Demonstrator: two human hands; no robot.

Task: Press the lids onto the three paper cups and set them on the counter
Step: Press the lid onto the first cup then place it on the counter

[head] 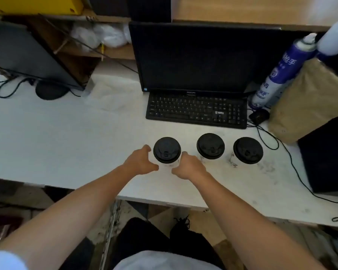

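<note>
Holding the left cup [166,154]
My left hand [140,162] and right hand [189,166] grip its sides, fingers curled; it stands lidded on the tabletop [66,143].

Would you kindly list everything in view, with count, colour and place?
paper cups: three, white with black lids, in a row on the counter before the keyboard
counter: one, white, across the view
keyboard: one, black, behind the cups
monitors: two, black, one behind the keyboard, one far left
mouse: one, black, right of the keyboard
spray can: one, blue and white, behind the mouse
paper bag: one, brown, far right
left hand: one, curled left of the leftmost cup, contact unclear
right hand: one, curled right of that cup, contact unclear
</note>
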